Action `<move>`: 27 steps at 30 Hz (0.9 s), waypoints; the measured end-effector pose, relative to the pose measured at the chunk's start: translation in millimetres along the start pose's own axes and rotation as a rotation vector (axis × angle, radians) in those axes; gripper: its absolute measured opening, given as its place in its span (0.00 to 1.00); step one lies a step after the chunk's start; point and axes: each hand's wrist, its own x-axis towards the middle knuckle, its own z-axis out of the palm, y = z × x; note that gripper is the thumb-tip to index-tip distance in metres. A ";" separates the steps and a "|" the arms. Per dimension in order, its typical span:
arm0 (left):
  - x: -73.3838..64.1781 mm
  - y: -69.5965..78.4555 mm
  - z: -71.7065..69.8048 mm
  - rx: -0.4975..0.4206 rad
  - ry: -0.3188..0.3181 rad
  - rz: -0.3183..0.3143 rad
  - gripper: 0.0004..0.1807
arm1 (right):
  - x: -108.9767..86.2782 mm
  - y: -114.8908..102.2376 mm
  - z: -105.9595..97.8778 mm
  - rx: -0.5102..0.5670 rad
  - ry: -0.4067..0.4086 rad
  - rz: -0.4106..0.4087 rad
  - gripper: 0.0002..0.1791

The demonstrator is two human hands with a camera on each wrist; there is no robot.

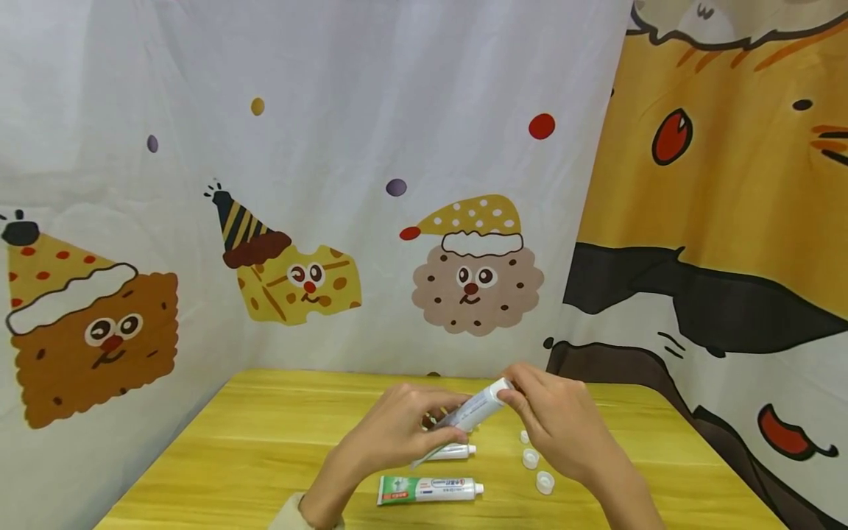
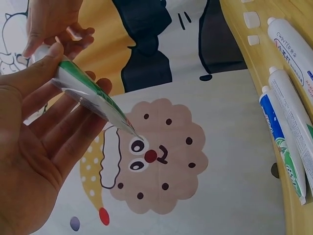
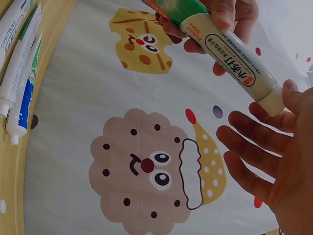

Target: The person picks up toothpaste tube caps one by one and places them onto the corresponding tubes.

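Note:
Above the table my left hand [image 1: 400, 430] holds a white and green toothpaste tube [image 3: 222, 51] between thumb and fingers. The tube tilts, its capped end higher and toward the right. At that end, my right hand [image 1: 566, 423] pinches the white cap [image 3: 272, 102] with thumb and index finger; the other right fingers spread loosely in the right wrist view. Whether the cap is loosened cannot be seen. Below the hands lies a green and white toothpaste tube [image 1: 433, 489], uncapped. Behind it another tube [image 1: 450, 451] is partly covered by my left hand, and a blue, white and green tube [image 2: 283, 147] shows in the left wrist view.
Loose white caps lie on the table right of the tubes: a near cap [image 1: 545, 483], a middle cap [image 1: 530, 459] and a far cap [image 1: 525, 436]. The yellow wood-grain table [image 1: 265, 442] ends at a cartoon-printed curtain [image 1: 318, 110] behind and beside it.

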 end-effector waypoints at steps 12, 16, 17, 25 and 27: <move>-0.7 1.6 -1.2 0.065 0.027 0.010 0.22 | -1.8 2.3 -4.2 0.174 -0.054 0.105 0.08; -2.4 2.9 -1.1 0.042 0.008 0.000 0.20 | -2.7 6.9 -9.3 0.244 -0.044 0.110 0.11; -2.9 3.2 -0.9 0.039 -0.005 -0.006 0.19 | -3.5 8.5 -11.0 0.251 -0.040 0.115 0.12; -15.1 0.1 5.6 0.067 -0.157 -0.070 0.18 | -17.6 21.6 -20.4 0.190 -0.102 0.216 0.11; -19.0 -2.6 8.3 0.092 -0.206 -0.084 0.18 | -20.7 24.1 -21.0 0.179 -0.134 0.245 0.09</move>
